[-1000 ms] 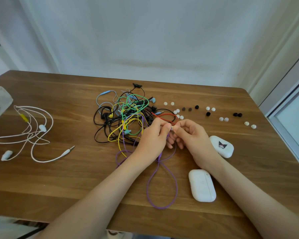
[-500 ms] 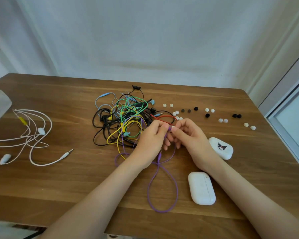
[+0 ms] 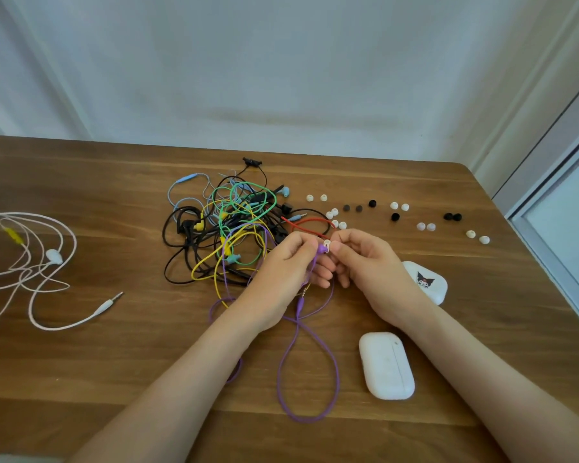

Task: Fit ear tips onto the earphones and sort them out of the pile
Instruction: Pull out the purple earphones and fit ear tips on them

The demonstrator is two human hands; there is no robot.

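Observation:
My left hand (image 3: pixel 286 274) pinches the purple earbud (image 3: pixel 321 249) of a purple earphone whose cable (image 3: pixel 310 372) loops down toward the table's near edge. My right hand (image 3: pixel 370 265) pinches a white ear tip (image 3: pixel 327 244) against that earbud. Behind my left hand lies the tangled pile of earphones (image 3: pixel 228 225), with black, yellow, green, blue and red cables. Loose white and black ear tips (image 3: pixel 395 206) are scattered in pairs behind my right hand.
A white earphone (image 3: pixel 30 272) lies spread out at the far left of the wooden table (image 3: pixel 114 362). A plain white earbud case (image 3: pixel 386 365) sits near my right forearm; another case with a cartoon sticker (image 3: pixel 427 284) sits by my right wrist.
Both hands stayed together in front of the pile. The purple earbud and the white ear tip now show between my fingertips, pressed together.

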